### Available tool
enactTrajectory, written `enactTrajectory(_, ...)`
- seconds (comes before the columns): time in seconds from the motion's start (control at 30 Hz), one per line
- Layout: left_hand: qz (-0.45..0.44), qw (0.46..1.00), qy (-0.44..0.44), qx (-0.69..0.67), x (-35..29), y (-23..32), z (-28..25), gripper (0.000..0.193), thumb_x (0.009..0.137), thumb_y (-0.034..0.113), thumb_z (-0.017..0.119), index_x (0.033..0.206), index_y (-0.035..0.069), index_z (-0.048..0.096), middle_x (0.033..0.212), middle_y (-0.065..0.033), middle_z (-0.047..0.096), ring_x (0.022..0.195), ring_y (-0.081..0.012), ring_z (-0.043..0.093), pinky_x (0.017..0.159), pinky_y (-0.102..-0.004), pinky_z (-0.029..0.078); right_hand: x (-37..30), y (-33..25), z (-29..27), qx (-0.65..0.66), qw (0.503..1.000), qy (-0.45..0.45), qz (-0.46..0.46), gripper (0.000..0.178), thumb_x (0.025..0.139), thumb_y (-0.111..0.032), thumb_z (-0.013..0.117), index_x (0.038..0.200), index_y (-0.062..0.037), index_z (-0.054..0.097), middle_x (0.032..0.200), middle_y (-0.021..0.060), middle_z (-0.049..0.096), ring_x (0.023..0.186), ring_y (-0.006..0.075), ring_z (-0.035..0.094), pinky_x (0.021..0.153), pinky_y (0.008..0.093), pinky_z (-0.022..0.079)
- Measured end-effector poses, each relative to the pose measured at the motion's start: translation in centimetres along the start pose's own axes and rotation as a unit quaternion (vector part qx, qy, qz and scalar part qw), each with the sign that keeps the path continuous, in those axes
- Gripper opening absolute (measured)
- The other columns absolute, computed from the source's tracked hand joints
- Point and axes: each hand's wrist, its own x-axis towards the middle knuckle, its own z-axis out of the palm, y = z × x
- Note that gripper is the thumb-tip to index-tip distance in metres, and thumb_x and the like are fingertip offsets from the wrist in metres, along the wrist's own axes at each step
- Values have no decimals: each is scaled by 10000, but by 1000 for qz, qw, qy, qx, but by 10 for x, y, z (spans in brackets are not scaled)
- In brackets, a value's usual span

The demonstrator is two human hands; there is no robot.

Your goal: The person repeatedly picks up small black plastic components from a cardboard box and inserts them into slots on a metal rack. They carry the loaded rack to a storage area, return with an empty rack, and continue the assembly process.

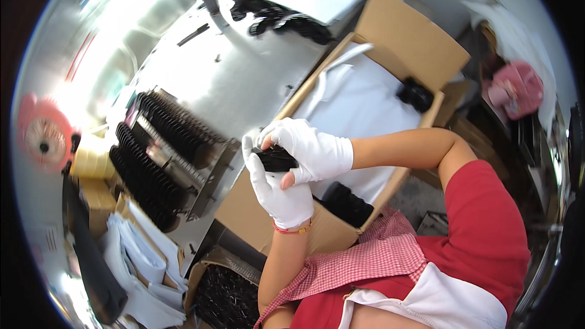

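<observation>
Between my two white-gloved hands is a small, glossy black piece [277,158]; motion blur and fingers keep me from making out its exact kind. My left hand [285,200] cups it from below, a red band round the wrist. My right hand [318,151] closes on it from the other side, with bare thumb and fingertips showing out of the glove. Both are held over the near left edge of an open cardboard box [387,192] lined with white sheet [372,97]. In the box lie a black bundle [346,204] near me and another black bundle [415,94] at the far right.
A metal table [244,79] extends left, bearing racks of black coiled rows [146,170] and long black strands [280,18]. Around it are a pink fan [44,134], a yellow roll [94,155], folded white sheets [137,256] and a carton of black pieces [225,298].
</observation>
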Motion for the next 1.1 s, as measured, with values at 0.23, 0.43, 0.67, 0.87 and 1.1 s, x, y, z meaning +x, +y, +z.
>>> enactTrajectory(0.23, -153, 951, -168, 211, -32, -62, -10, 754, 991, 333, 501, 1596, 62, 141, 1614, -129, 259, 1461, -248, 286, 1171, -390, 206, -79, 6, -121, -184, 958, -142, 168, 467, 780, -216, 783, 1197, -103, 606, 1070, 152, 684, 932, 343, 685, 833, 406, 550)
enactTrajectory(0.43, -188, 890, -269, 316, -34, -61, 2, 704, 934, 368, 604, 1498, 29, 354, 1546, -146, 380, 1433, -286, 344, 1160, -442, 239, -138, 65, -235, -257, 910, -137, 296, 464, 801, -48, 667, 1259, -99, 606, 1187, 132, 666, 1076, 317, 644, 962, 381, 512)
enactTrajectory(0.67, -119, 854, -252, 439, -33, -22, -4, 439, 961, 137, 568, 1372, -3, 507, 1374, -113, 555, 1308, -221, 498, 1104, -355, 363, -142, 83, -196, -502, 816, -166, 232, 303, 819, -346, 636, 851, -48, 678, 865, 158, 679, 924, 344, 644, 845, 432, 498)
enactTrajectory(0.87, 216, 685, -183, 672, 15, 68, -40, 375, 865, -5, 666, 1230, 35, 591, 1185, -107, 634, 1070, -206, 631, 944, -333, 501, -160, 118, -183, -552, 805, -47, 210, 92, 801, -128, 588, 809, -38, 606, 851, 173, 641, 875, 357, 618, 847, 468, 478)
enactTrajectory(1.1, 240, 490, -40, 837, 72, 176, -59, 682, 809, 209, 767, 1377, -18, 465, 1342, -239, 540, 1268, -372, 531, 1082, -410, 428, -76, 49, -145, -588, 764, -202, 173, 211, 786, -229, 705, 834, -23, 711, 911, 152, 662, 1009, 334, 610, 944, 438, 455)
